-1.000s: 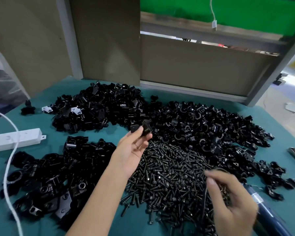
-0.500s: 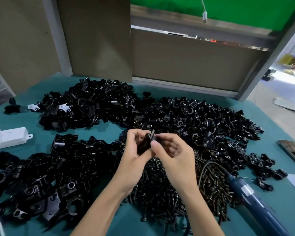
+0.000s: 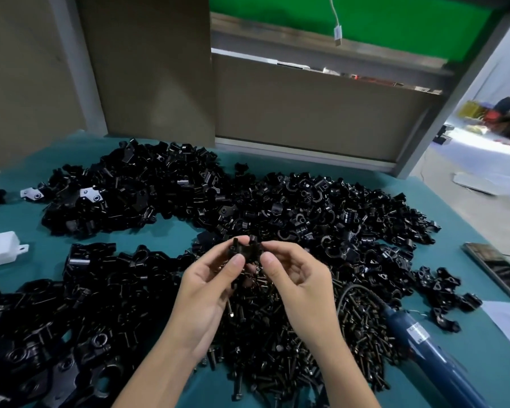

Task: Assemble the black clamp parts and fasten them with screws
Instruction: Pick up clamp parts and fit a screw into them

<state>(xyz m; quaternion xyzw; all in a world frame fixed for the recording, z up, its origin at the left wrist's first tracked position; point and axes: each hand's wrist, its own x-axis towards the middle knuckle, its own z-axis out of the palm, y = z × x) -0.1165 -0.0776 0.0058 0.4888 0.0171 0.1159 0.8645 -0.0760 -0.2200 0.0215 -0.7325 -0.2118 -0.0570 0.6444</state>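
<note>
Head view, as I watched it remotely. The left hand [image 3: 209, 278] and the right hand [image 3: 295, 275] met at the middle of the green table [image 3: 174, 234], and together they held one black clamp part [image 3: 246, 251] raised above the far edge of the screw pile [image 3: 277, 334]. The left hand's thumb and forefinger pinched the part's left end, and the right hand's thumb and forefinger pinched its right end; the remaining fingers of both hands were loosely curled beneath. I could not tell whether a screw was already seated in the part. Loose clamp halves lay in two heaps at the far side, one far left [image 3: 136, 189] and one far right [image 3: 321, 213], the two touching where they met. A heap of larger black clamp pieces [image 3: 56, 304] lay near left, just beside the screws. A blue electric screwdriver [image 3: 424, 343] rested on the table near right, its tip end at the right edge of the screw pile. A white power strip [image 3: 0, 248] lay at the left edge, and a dark phone [image 3: 495, 269] at the right edge.
</note>
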